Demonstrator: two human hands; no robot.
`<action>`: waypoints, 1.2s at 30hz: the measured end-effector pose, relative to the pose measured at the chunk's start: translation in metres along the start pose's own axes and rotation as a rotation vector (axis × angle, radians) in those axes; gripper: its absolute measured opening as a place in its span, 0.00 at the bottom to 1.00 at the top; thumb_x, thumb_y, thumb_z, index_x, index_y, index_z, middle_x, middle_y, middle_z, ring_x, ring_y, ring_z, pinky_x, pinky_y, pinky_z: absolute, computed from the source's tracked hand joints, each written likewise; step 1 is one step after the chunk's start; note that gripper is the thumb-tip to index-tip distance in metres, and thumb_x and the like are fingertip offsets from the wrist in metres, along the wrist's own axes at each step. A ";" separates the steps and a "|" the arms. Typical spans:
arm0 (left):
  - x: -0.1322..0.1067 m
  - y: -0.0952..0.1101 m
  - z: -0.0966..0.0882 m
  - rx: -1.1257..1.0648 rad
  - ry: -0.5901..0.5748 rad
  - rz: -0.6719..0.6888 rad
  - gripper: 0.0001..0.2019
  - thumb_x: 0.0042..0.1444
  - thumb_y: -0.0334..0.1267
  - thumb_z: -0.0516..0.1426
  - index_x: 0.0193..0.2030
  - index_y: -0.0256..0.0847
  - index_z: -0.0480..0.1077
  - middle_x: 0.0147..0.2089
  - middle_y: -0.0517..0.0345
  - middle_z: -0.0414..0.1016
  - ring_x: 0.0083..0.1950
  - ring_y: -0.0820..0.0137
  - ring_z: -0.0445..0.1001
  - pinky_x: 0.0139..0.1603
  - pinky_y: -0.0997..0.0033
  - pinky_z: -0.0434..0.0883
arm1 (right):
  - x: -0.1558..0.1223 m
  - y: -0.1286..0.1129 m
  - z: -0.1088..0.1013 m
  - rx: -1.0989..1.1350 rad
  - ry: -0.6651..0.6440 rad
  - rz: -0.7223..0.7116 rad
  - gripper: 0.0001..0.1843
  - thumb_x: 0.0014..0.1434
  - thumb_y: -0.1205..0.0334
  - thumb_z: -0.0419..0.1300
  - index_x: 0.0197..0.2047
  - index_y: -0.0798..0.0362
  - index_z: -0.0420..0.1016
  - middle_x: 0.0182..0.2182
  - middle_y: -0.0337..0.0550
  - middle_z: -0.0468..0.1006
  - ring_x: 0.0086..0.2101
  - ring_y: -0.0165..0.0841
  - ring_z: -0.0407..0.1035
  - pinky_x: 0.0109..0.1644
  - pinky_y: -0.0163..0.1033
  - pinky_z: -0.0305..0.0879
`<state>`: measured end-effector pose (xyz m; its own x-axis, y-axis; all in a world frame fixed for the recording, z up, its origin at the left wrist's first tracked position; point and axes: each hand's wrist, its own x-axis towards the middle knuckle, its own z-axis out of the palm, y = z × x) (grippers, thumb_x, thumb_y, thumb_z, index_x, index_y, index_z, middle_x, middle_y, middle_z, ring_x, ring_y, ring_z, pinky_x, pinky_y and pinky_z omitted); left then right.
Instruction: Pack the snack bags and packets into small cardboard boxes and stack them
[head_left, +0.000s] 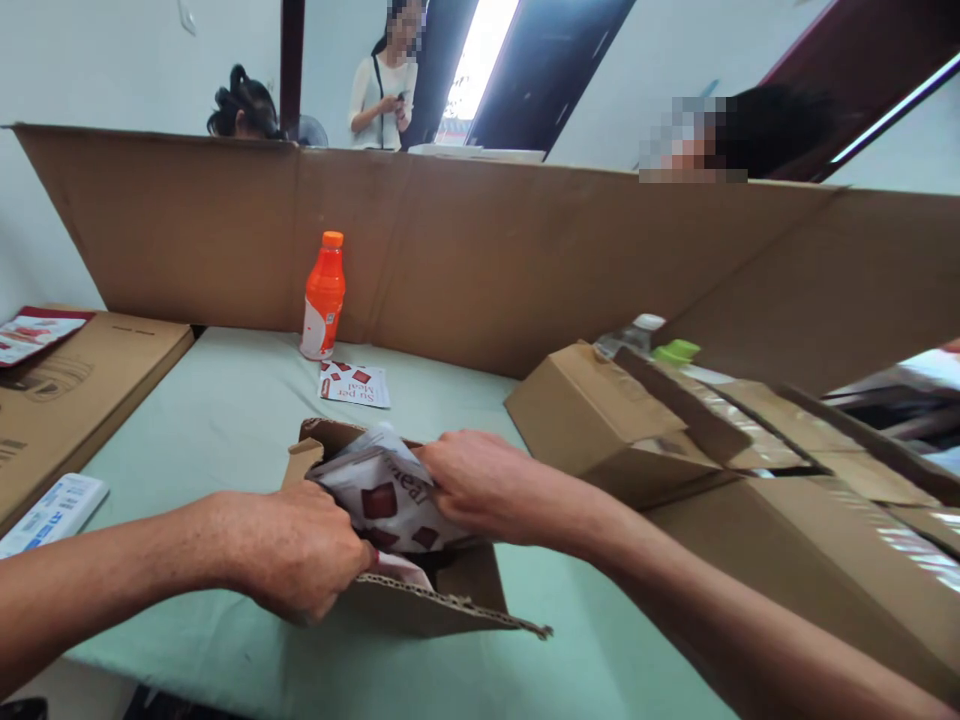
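A small open cardboard box (450,612) rests on the green-covered table, tilted in view. White packets with dark red squares (382,500) stick up out of its opening, part of "Meal" readable on the front one. My left hand (296,550) is closed at the box's near left corner, its fingertips hidden; it seems to grip the box's edge, close to the packets' left side. My right hand (480,485) is closed on the right side of the packets, above the box. A pinkish piece (403,568) shows inside the box, under the packets.
Behind the box lie a flat "Super Meal" packet (355,385) and an orange bottle (324,297). A tall cardboard panel (480,260) crosses the back. Cardboard boxes (600,420) crowd the right. A flat carton (112,370) and a white-blue box (56,512) sit left. Several people are beyond the panel.
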<state>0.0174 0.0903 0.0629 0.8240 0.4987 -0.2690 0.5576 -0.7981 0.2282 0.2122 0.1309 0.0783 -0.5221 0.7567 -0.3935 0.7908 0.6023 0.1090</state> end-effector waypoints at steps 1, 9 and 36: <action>0.000 0.001 -0.001 0.021 -0.038 0.001 0.10 0.48 0.25 0.59 0.36 0.41 0.77 0.29 0.56 0.80 0.30 0.65 0.75 0.36 0.68 0.70 | 0.004 -0.004 0.002 -0.011 -0.010 -0.006 0.16 0.57 0.74 0.53 0.39 0.57 0.82 0.34 0.55 0.84 0.31 0.38 0.76 0.28 0.38 0.49; 0.003 0.003 -0.006 0.085 -0.147 0.021 0.08 0.52 0.27 0.59 0.38 0.40 0.77 0.37 0.50 0.82 0.34 0.61 0.76 0.31 0.63 0.67 | 0.021 -0.026 0.020 0.043 -0.020 -0.122 0.15 0.63 0.69 0.55 0.48 0.59 0.81 0.43 0.57 0.85 0.42 0.44 0.80 0.36 0.40 0.61; 0.001 0.002 -0.007 0.009 -0.068 -0.084 0.06 0.54 0.33 0.64 0.37 0.34 0.78 0.38 0.45 0.83 0.40 0.54 0.82 0.46 0.59 0.75 | 0.058 0.092 0.052 0.327 0.615 0.099 0.18 0.69 0.60 0.53 0.55 0.52 0.79 0.47 0.48 0.85 0.42 0.38 0.80 0.47 0.42 0.76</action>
<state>0.0202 0.0914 0.0701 0.7653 0.5401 -0.3502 0.6233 -0.7576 0.1937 0.2707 0.2171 0.0183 -0.4520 0.8689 0.2019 0.8492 0.4884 -0.2008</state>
